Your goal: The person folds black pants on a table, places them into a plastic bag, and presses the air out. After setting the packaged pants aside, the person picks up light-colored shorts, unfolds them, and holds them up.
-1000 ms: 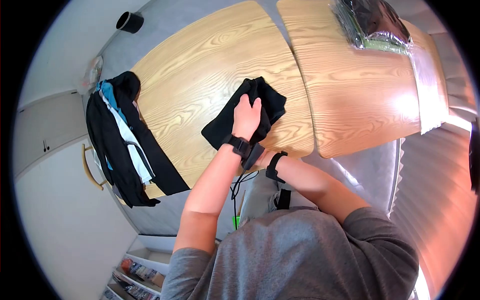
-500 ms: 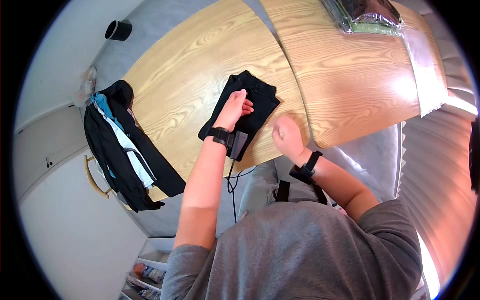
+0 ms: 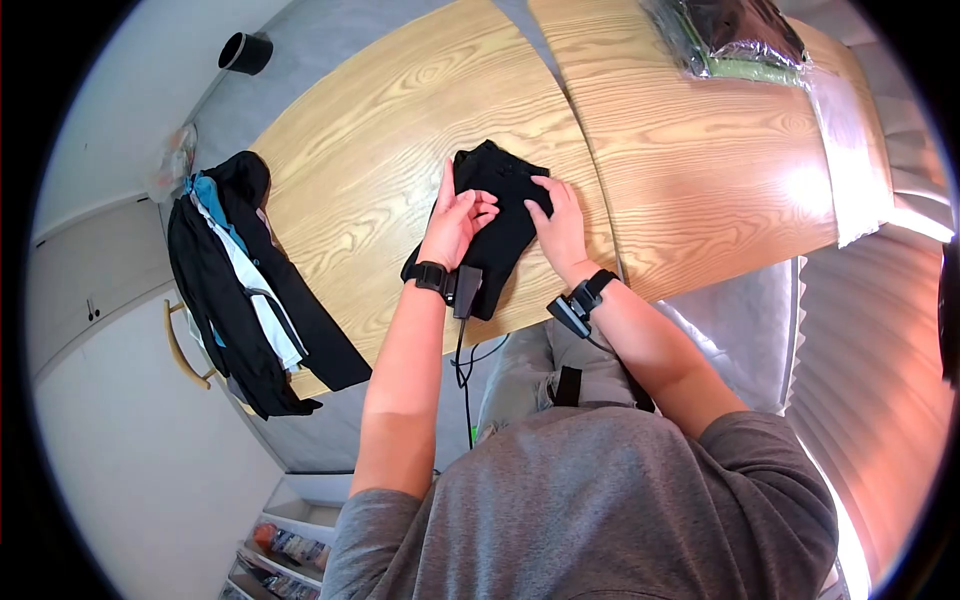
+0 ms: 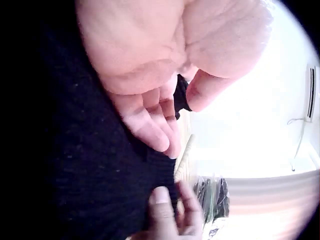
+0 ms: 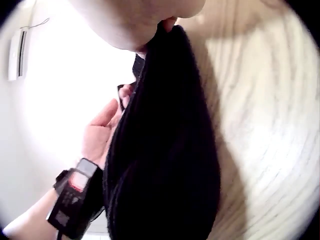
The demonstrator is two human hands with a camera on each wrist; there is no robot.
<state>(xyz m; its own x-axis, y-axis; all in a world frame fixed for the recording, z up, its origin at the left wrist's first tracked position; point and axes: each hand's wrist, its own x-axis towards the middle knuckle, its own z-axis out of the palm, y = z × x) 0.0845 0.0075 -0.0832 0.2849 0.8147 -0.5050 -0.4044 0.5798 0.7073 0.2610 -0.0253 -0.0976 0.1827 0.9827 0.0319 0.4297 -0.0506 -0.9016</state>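
A folded black knit garment (image 3: 505, 215) lies on the wooden table in front of me, its narrow end toward my body. My left hand (image 3: 455, 225) rests over its left side, index finger straight along the edge and the other fingers loosely bent. Close up in the left wrist view, that left hand (image 4: 150, 60) has its thumb apart from the fingers, and ribbed dark fabric passes below them. At the upper right edge, my right hand (image 3: 562, 225) pinches the garment, thumb on top. In the right wrist view the cloth (image 5: 165, 140) runs up between thumb and finger.
Black, white and blue clothes (image 3: 255, 280) hang over the table's left edge, by a chair (image 3: 178, 340). Plastic-wrapped packs (image 3: 745, 45) lie on the second table (image 3: 700, 170), past a narrow gap. A cable (image 3: 465, 375) trails from my left wrist camera.
The garment's bunched far part now lies flatter. My right hand has moved from under the left wrist, out to the right, then onto the right edge. My left hand's grip has loosened.
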